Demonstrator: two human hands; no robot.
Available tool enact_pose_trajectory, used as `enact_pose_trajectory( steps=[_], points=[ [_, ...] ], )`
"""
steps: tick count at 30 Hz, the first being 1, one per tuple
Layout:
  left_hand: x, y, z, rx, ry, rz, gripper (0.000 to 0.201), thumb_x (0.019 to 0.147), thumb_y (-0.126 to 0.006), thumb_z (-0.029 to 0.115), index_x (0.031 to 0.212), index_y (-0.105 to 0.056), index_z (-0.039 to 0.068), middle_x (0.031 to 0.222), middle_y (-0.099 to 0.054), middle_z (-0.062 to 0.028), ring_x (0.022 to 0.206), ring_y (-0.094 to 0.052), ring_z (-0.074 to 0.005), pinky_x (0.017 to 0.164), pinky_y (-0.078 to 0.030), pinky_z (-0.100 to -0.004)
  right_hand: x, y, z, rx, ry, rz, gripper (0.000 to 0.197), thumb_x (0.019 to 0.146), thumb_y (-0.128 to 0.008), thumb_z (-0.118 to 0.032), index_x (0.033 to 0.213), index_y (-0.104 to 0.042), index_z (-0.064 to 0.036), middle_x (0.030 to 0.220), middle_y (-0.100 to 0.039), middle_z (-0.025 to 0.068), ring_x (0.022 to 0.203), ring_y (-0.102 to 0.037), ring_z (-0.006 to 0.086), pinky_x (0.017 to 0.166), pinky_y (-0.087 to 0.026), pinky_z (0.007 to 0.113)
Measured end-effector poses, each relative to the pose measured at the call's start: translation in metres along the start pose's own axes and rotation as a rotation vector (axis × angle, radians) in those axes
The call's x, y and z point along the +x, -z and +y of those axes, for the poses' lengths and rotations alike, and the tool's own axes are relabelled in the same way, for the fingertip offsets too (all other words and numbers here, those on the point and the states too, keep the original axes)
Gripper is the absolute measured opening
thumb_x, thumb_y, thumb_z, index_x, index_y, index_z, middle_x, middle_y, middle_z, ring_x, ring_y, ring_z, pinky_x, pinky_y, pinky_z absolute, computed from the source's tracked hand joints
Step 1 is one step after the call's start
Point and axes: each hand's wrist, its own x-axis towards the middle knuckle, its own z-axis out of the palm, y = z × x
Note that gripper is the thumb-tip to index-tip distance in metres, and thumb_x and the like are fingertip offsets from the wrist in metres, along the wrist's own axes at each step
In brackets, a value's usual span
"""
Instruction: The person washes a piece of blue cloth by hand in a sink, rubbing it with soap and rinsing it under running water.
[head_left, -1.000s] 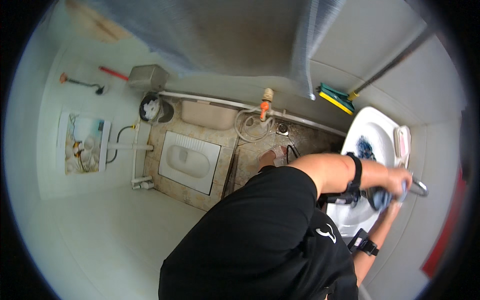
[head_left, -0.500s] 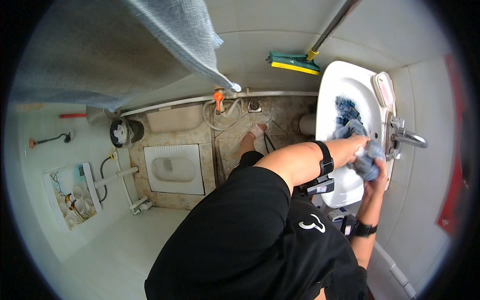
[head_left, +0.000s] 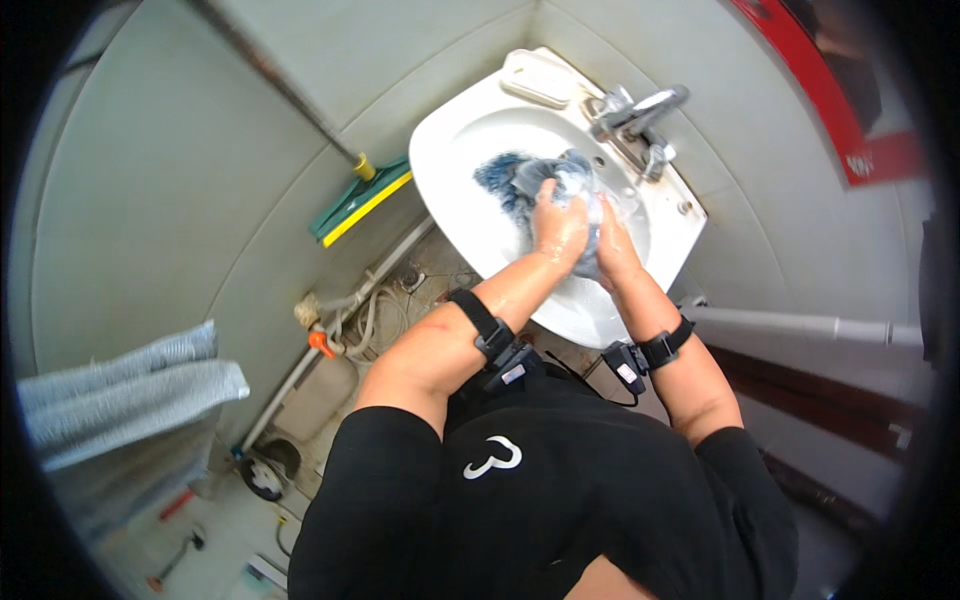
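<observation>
Cloth, grey-blue, soapy: located in sink, one o'clock of view. Grip: cloth clasped between left hand and right hand. Risk: could be dropped, through soapy slickness.

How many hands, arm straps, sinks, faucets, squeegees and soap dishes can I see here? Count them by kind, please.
Hands: 2, left hand and right hand
Arm straps: 2, left strap and right strap
Sink: 1
Faucet: 1
Squeegee: 1
Soap dish: 1
Total: 8
</observation>
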Motion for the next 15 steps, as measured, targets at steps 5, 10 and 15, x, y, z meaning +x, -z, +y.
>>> enact_pose_trajectory(
  steps=[5,10,15],
  points=[
    [0.005,0.009,-0.009,0.112,-0.147,-0.331,0.041,0.074,-0.05,0.017,0.109,-0.04,-0.002,0.093,-0.054,-0.0169,0.087,-0.051,-0.0216,0.077,-0.04,-0.0285,0.001,0.005,0.014,0.326,-0.201,-0.019,0.042,0.087,-0.034,-0.036,0.111,-0.043,-0.0029,0.104,-0.051,0.0095,0.092,-0.051,0.018,0.082,-0.04,0.029],
    [0.019,0.021,-0.009,-0.265,0.329,-0.516,0.092,0.071,-0.061,0.037,0.127,0.003,0.002,0.113,-0.039,-0.0234,0.096,-0.047,-0.0269,0.077,-0.041,-0.0303,-0.006,0.015,-0.026,0.061,-0.049,-0.045,0.037,0.086,-0.039,-0.03,0.111,-0.041,-0.0016,0.103,-0.05,0.01,0.091,-0.051,0.0177,0.081,-0.041,0.029],
    [0.012,0.029,-0.015,0.222,0.045,-0.838,0.069,0.072,-0.063,0.031,0.122,-0.025,0.002,0.102,-0.048,-0.0129,0.084,-0.052,-0.0184,0.064,-0.044,-0.0251,-0.015,0.018,-0.066,0.199,0.072,-0.103,0.048,0.079,-0.047,-0.015,0.122,-0.028,-0.003,0.119,-0.039,0.0133,0.099,-0.045,0.0202,0.08,-0.04,0.031]
  ],
)
